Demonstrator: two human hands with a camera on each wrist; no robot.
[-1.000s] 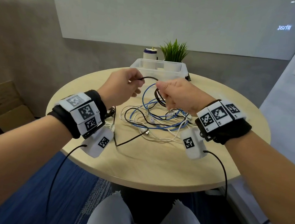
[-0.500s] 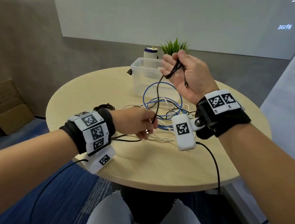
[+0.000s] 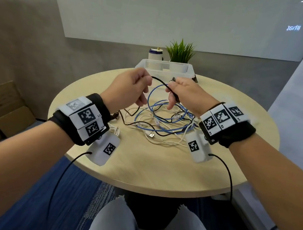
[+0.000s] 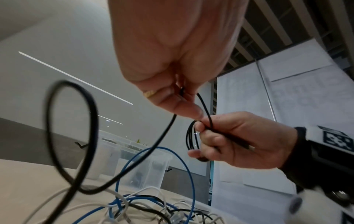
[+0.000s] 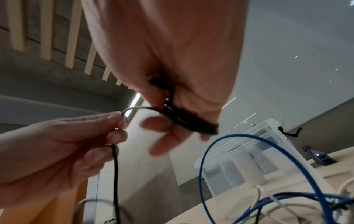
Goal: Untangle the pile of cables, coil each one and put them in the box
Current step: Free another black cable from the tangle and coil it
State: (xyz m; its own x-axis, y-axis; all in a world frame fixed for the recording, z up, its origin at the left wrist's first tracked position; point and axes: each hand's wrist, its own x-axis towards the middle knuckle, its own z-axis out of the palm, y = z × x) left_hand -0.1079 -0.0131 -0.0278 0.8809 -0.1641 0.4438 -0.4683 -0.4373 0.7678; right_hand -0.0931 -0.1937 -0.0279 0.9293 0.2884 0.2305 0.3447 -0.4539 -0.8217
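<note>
Black cable (image 3: 162, 83) stretches between both hands' pinching fingers (image 3: 148, 80)

The head view looks forward and down from above the person's lap, taking in both forearms, the round table (image 3: 160, 165) and the far wall. The left wrist view sits low beneath the left hand (image 4: 172, 57), very near it, facing up and across toward the right hand (image 4: 241, 139) and a slatted ceiling. The right wrist view mirrors it, close under the right hand (image 5: 172, 60), facing the left hand (image 5: 63, 145). All three share the black cable (image 3: 162, 83) stretched between the hands, the blue cable (image 3: 154, 96) loop and the clear plastic box (image 3: 189, 70) behind.
</note>
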